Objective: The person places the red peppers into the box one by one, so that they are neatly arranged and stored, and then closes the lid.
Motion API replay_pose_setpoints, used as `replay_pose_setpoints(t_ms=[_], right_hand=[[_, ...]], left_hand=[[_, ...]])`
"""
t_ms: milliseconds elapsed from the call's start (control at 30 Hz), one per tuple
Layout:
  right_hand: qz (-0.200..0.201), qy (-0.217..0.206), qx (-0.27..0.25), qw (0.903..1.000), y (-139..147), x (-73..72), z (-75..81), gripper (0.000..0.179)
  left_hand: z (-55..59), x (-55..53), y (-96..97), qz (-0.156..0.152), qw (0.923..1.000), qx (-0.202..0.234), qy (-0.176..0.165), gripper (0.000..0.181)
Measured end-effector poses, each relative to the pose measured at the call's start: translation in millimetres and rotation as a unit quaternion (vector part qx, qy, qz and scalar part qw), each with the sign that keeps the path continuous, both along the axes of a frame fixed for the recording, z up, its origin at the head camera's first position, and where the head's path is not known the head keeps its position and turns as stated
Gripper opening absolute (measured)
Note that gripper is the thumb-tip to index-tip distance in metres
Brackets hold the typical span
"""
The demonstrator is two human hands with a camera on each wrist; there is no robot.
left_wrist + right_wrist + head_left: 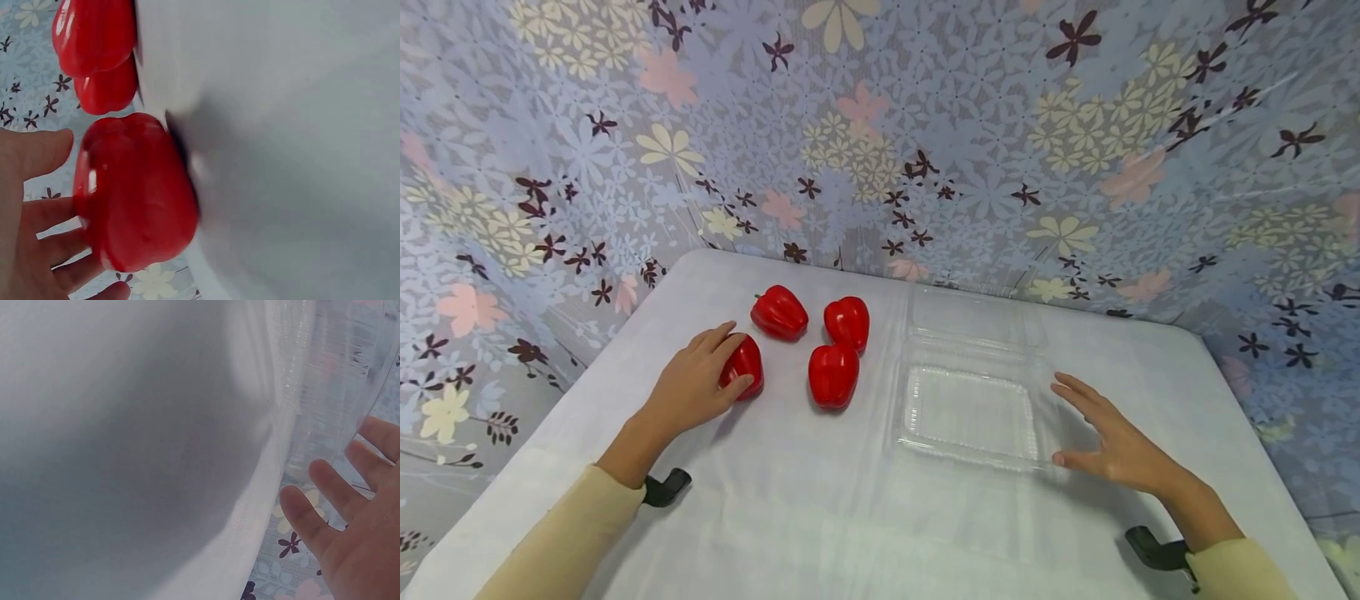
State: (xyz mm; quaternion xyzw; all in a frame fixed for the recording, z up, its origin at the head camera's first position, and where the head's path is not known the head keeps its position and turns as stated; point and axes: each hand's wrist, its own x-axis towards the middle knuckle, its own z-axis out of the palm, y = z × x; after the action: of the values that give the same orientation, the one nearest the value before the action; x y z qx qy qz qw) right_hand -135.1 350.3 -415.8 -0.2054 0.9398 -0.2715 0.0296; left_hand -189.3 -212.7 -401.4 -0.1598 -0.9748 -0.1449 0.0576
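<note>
My left hand (pixel 700 379) is over a red bell pepper (pixel 748 367) on the left part of the table. In the left wrist view its thumb (pixel 50 150) stands apart from that bell pepper (pixel 134 194), while the other fingers reach behind it, spread and not wrapped round it. Beside the right edge of a clear plastic clamshell container (pixel 972 457), my right hand (pixel 1108 437) has its fingers and thumb spread, holding nothing. The container lies opened out, its lid (pixel 977 317) toward the back. In the right wrist view the fingertips overlap the clear plastic wall (pixel 331 394).
Several more red bell peppers lie between the left hand and the container: one at the back (pixel 780 313), one right of it (pixel 847 321), and one nearer (pixel 833 377). A white cloth covers the table (pixel 790 492). Flowered fabric (pixel 880 150) hangs behind the table.
</note>
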Motion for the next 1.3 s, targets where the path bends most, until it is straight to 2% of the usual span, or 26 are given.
replay_pose_setpoints(t_ms=[200, 300, 433, 633, 767, 933, 1067, 1300], right_hand=[[-0.001, 0.002, 0.002, 1.0000, 0, 1.1, 0.9, 0.095], [-0.002, -0.001, 0.003, 1.0000, -1, 1.9, 1.6, 0.095], [0.003, -0.001, 0.001, 1.0000, 0, 2.0, 1.2, 0.090], [0.019, 0.001, -0.009, 0.9998, 1, 2.2, 1.0, 0.085], [0.019, 0.004, -0.006, 0.9998, 0, 2.5, 1.9, 0.088], [0.012, 0.010, -0.001, 0.9999, 0, 2.2, 1.6, 0.087], [0.008, 0.009, -0.002, 0.9999, -1, 1.7, 2.2, 0.086], [0.007, -0.008, 0.003, 0.9999, -1, 2.7, 4.4, 0.089]], left_hand=[[-4.7, 0.4, -2.3, 0.002, 0.9998, 0.009, -0.020, 0.077], [-5.5, 0.3, -3.5, -0.004, 0.9997, 0.014, -0.017, 0.078], [-5.3, 0.6, -5.2, -0.004, 0.9997, 0.015, -0.018, 0.081], [-1.6, -0.8, -7.7, -0.009, 0.9985, 0.026, -0.047, 0.088], [-0.2, -3.6, -9.7, -0.022, 0.9971, 0.040, -0.061, 0.081], [-2.2, -5.2, -11.5, -0.010, 0.9940, 0.066, -0.086, 0.067], [-1.4, -5.0, -11.1, -0.011, 0.9943, 0.076, -0.074, 0.062], [3.0, -4.1, -9.1, -0.010, 0.9971, 0.052, -0.055, 0.066]])
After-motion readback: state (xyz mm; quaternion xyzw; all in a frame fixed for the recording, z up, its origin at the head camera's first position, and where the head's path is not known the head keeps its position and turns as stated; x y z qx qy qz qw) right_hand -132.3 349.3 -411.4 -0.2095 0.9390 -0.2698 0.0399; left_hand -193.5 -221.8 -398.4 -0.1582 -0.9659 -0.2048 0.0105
